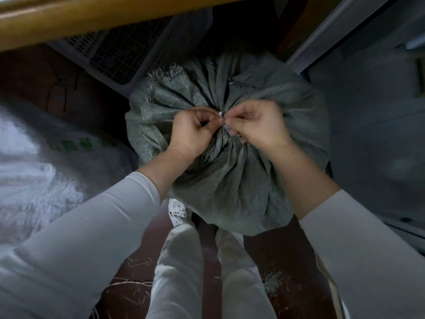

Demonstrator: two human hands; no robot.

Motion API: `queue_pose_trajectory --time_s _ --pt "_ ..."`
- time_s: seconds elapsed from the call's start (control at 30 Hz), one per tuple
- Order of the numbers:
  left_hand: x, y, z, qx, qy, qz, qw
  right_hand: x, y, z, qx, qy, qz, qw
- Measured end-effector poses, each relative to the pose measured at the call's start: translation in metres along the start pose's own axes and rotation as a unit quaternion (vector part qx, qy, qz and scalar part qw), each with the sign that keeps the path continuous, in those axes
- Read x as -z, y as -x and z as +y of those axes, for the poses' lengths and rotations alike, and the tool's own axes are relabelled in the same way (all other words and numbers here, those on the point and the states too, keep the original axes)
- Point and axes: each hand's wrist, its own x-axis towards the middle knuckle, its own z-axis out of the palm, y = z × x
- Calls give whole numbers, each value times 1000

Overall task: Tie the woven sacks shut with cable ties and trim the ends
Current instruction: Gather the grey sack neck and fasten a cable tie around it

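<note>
A full grey-green woven sack [230, 180] stands on the floor in front of my legs, its mouth gathered into a bunch at the top. A small white cable tie [220, 114] shows at the gathered neck, between my two hands. My left hand [195, 132] pinches the tie from the left with curled fingers. My right hand [257, 125] pinches at the same spot from the right, fingertips nearly touching the left ones. The rest of the tie is hidden by my fingers and the folds.
A white printed sack [46, 162] lies at the left. Behind the grey sack stands a grey perforated plastic crate [119, 51] under a yellow wooden beam [92, 14]. A grey panel [379, 111] rises at the right. Straw scraps [273, 282] litter the dark red floor.
</note>
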Motion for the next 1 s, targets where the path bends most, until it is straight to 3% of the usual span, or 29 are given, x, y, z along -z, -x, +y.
queue_pose_trajectory --time_s 0.23,0.4,0.67,1.0 --pt "-1 -2 6 131 95 -28 986 -18 12 8 43 170 44 984" --pt "7 -14 11 230 139 -74 960 -22 12 2 15 204 78 976" --pt "4 -9 15 239 95 -61 964 -30 10 -9 19 389 43 920" --pt "6 -16 15 230 160 -137 950 -19 14 6 -1 284 18 959"
